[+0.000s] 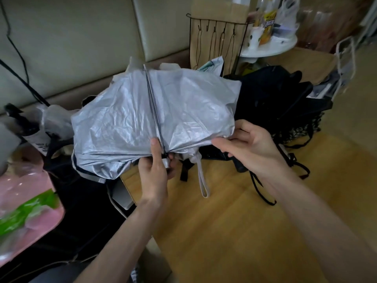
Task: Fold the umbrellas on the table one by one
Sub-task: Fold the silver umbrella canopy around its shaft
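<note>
We judge the silver umbrella light, limp, slippery: left hand grips its gathered base, right hand pinches its hem.

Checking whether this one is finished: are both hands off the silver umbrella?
No, the left hand grips the silver umbrella at its base and the right hand holds its canopy edge.

Cream padded wall filling 11 o'clock; wooden table spreading at 5 o'clock; white round shelf sitting at 1 o'clock.
</note>
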`<action>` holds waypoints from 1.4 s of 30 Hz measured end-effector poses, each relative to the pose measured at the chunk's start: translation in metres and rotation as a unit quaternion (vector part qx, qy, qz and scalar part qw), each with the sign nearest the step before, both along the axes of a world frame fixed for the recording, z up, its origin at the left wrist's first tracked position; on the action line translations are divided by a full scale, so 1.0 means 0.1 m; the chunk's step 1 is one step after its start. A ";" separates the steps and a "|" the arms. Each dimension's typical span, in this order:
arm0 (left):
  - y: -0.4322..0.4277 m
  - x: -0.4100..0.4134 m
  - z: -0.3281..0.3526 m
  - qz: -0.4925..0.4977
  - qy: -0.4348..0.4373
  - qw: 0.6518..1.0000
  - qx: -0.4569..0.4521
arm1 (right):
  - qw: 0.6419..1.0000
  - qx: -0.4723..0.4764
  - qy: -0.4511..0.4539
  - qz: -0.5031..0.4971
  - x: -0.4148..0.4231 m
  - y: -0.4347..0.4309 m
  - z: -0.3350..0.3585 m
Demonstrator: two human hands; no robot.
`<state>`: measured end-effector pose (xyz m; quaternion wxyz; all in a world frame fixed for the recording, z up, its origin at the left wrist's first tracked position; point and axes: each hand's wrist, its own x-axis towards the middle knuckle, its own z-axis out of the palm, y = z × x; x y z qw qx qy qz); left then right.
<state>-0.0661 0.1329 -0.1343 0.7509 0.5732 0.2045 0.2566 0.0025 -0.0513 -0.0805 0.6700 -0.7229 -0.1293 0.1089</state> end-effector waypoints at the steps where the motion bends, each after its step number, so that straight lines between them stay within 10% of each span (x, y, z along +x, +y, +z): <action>1: -0.01 0.00 -0.01 0.001 -0.003 1.000 0.005 | 0.999 -0.004 -0.015 -0.033 0.00 0.02 -0.02; 16: -0.06 0.05 -0.12 0.034 0.007 0.998 0.052 | 0.977 -0.090 -0.097 -0.165 -0.04 0.04 -0.27; 23: -0.03 0.05 -0.12 0.043 0.000 0.997 0.056 | 0.917 -0.164 -0.307 -0.195 -0.10 0.05 -0.38; 27: -0.01 0.06 -0.14 0.036 -0.001 0.998 0.061 | 0.992 -0.004 -0.073 -0.102 -0.13 0.10 -0.29; 31: -0.04 0.03 -0.18 0.033 -0.002 0.998 0.062 | 0.972 0.123 0.177 -0.095 0.07 0.09 -0.10; 42: 0.02 0.03 -0.27 0.029 0.001 0.996 0.079 | 0.997 0.021 -0.016 -0.078 0.12 -0.06 -0.12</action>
